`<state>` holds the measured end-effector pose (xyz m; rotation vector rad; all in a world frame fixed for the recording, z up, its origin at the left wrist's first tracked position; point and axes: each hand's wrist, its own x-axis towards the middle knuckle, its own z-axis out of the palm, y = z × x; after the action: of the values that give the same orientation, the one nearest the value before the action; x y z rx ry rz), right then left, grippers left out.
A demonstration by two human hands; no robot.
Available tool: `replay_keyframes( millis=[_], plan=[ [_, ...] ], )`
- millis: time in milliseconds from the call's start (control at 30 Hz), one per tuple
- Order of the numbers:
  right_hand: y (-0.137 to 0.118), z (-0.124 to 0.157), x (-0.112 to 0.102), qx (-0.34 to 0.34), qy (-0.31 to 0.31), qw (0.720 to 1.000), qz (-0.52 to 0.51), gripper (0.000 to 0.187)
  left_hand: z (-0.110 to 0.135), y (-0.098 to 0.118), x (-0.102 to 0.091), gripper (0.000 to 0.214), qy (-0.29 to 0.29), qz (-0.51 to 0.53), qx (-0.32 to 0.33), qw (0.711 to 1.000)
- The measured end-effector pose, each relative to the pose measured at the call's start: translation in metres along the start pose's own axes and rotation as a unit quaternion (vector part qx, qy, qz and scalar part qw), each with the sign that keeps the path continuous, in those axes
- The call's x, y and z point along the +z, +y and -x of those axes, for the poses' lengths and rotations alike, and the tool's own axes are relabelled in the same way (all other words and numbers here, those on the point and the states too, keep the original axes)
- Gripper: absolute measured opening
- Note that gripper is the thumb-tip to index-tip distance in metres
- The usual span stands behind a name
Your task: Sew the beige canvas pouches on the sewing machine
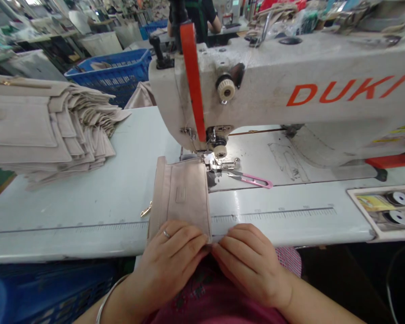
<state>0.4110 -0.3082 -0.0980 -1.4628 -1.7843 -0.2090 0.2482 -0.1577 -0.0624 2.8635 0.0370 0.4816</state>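
A beige fabric pouch lies on the sewing table, its far right corner close by the presser foot of the sewing machine. A gold zipper pull sticks out from its left side. My left hand grips the near edge of the pouch, fingers bent over it. Beside it, my right hand pinches at the near right corner, its fingertips touching the pouch there. Pink thread snips rest on the machine bed to the right of the foot.
A tall stack of beige sewn pieces stands at the left. Behind it is a blue basket. A bobbin tray is set at the right edge, and a printed ruler runs along the table front. Another person sits beyond the machine.
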Motion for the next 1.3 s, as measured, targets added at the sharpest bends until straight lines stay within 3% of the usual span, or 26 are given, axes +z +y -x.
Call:
replay_keyframes(
  millis=[200, 467, 667, 900, 1100, 1300],
  plan=[
    [-0.004, -0.004, -0.003, 0.07, 0.006, 0.997, -0.018, 0.023, 0.009, -0.003, 0.005, 0.021, -0.004, 0.021, -0.015, 1.0],
    [0.0, -0.022, -0.005, -0.027, -0.008, 1.0, 0.007, 0.017, -0.024, -0.006, -0.021, 0.03, -0.06, -0.022, -0.02, 0.998],
    [0.001, -0.029, -0.003, -0.044, -0.024, 0.997, 0.05, 0.022, -0.035, -0.022, -0.02, 0.046, -0.117, -0.066, 0.014, 0.991],
    [0.01, -0.034, 0.001, -0.013, -0.043, 0.998, 0.041, 0.021, -0.023, -0.023, -0.025, 0.045, -0.1, -0.032, 0.033, 0.994],
    [0.019, -0.048, -0.003, -0.012, -0.059, 0.998, 0.031, 0.024, -0.023, -0.043, -0.018, 0.034, -0.044, 0.038, 0.079, 0.995],
    [0.029, -0.057, -0.007, 0.003, -0.086, 0.996, 0.001, 0.024, -0.032, -0.056, -0.016, 0.036, -0.036, 0.074, 0.091, 0.992]
  ],
)
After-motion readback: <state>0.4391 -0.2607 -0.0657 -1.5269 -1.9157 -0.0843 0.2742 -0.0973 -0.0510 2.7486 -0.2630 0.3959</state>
